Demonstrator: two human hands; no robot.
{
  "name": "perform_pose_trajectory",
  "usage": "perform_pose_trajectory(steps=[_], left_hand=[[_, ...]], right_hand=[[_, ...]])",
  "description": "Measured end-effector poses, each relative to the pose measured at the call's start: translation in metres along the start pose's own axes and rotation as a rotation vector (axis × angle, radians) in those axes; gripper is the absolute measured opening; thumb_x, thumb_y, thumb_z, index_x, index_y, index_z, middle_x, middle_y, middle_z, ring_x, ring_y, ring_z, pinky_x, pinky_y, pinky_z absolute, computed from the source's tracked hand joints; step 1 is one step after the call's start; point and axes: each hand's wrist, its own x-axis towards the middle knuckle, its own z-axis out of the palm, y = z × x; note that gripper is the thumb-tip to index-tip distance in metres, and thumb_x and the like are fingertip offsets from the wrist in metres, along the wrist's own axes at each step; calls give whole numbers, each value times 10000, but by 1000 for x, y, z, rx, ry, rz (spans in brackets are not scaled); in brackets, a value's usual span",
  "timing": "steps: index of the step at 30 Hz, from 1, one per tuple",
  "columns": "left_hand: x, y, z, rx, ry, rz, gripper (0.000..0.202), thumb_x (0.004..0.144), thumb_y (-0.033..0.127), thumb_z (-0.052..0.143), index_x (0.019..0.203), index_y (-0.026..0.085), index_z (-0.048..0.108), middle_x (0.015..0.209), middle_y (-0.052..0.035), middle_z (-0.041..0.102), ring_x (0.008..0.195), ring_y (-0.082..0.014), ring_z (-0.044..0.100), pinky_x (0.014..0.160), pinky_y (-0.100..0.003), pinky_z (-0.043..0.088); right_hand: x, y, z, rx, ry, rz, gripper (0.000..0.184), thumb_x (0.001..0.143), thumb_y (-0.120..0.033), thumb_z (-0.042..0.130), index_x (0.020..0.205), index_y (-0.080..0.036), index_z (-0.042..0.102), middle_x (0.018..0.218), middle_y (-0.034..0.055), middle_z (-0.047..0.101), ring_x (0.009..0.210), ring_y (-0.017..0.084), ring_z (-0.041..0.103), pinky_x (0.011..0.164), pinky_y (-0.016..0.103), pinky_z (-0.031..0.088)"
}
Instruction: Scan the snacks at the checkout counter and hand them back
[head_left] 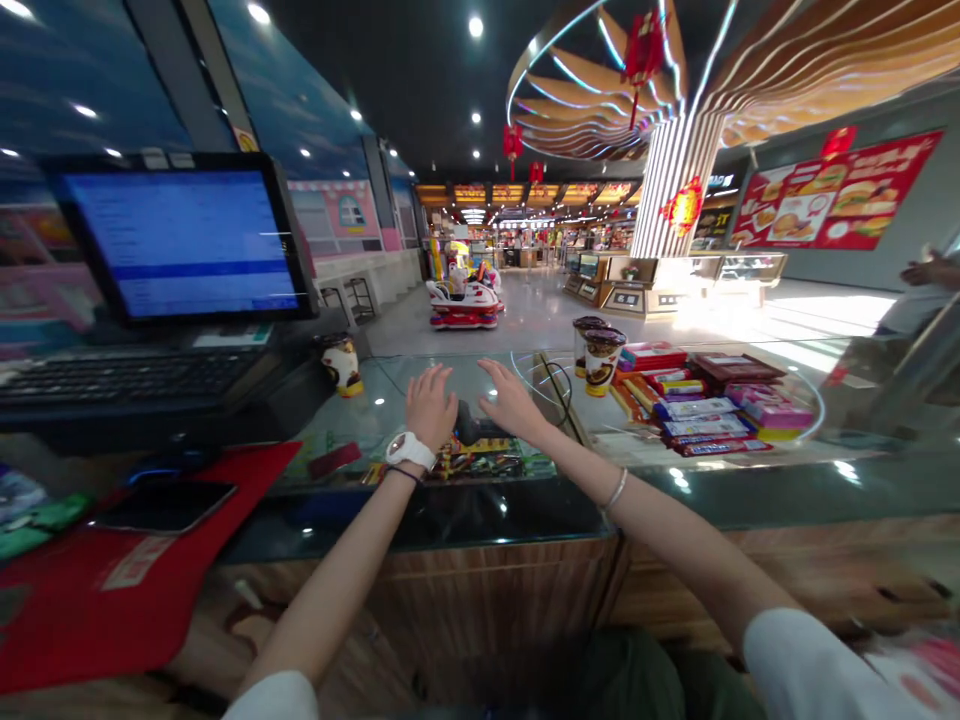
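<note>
**Both hands open, apart, palms down over the glass counter (352, 435).**
Left hand (431, 405) and right hand (514, 400) flank a small dark object (469, 423) at 12 o'clock; likely stiff, take it by the sides. Paper cups (604, 358) at 1 o'clock.

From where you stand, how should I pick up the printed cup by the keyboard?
Wrap your left hand around the middle of the cup, coming from its right. It stands upright on the glass counter, and its round body suits a wrap. The black monitor stand crowds its other side.
</note>
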Motion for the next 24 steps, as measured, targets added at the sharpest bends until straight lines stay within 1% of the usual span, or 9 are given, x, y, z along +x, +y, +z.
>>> perform_pose_trajectory(steps=[3,7,10,13,18,21,24], left_hand=[[3,-40,-5,13,62,-86,433,874,179,479,1302,162,549,1386,-138,576,1330,-276,501,1189,-499,306],[8,-93,-6,58,120,-206,448,855,153,490,1301,136,532,1367,-164,570,1305,-294,508,1151,-476,359],[9,-128,-3,99,159,-283,468,842,134,491,1309,137,520,1356,-169,567,1286,-307,515,1121,-469,387],[7,-159,2,137,167,-355,473,830,123,501,1302,110,520,1340,-189,566,1268,-319,527,1101,-459,405],[2,-197,9,178,129,-437,523,830,125,523,1350,87,482,1384,-211,530,1295,-325,516,1107,-451,406],[2,-213,14,167,87,-494,557,836,109,513,1387,61,446,1407,-229,509,1314,-320,508,1104,-435,417],[2,-223,21,148,56,-496,585,832,80,493,1413,79,427,1433,-224,491,1344,-313,489,1100,-430,430]], right_hand=[[16,-24,34,73,-23,-7,629,822,-155,544,1440,-162,430,1485,138,468,1400,221,431,1194,396,325],[36,-48,81,114,-64,10,640,831,-163,538,1456,-168,401,1497,137,450,1411,213,413,1192,384,325],[52,-57,120,161,-71,32,660,819,-163,544,1462,-175,393,1481,140,470,1404,224,421,1188,399,329],[68,-58,157,245,-65,84,672,798,-153,562,1450,-174,404,1457,143,501,1385,229,452,1174,400,342],[96,-52,212,306,-62,229,644,784,-149,570,1411,-115,427,1446,170,521,1369,225,477,1171,376,338],[111,-45,240,324,-71,287,645,777,-147,560,1405,-111,422,1454,175,514,1367,218,485,1151,360,360],[122,-38,267,353,-68,305,654,758,-138,553,1399,-127,423,1454,175,518,1368,222,489,1138,373,375]])
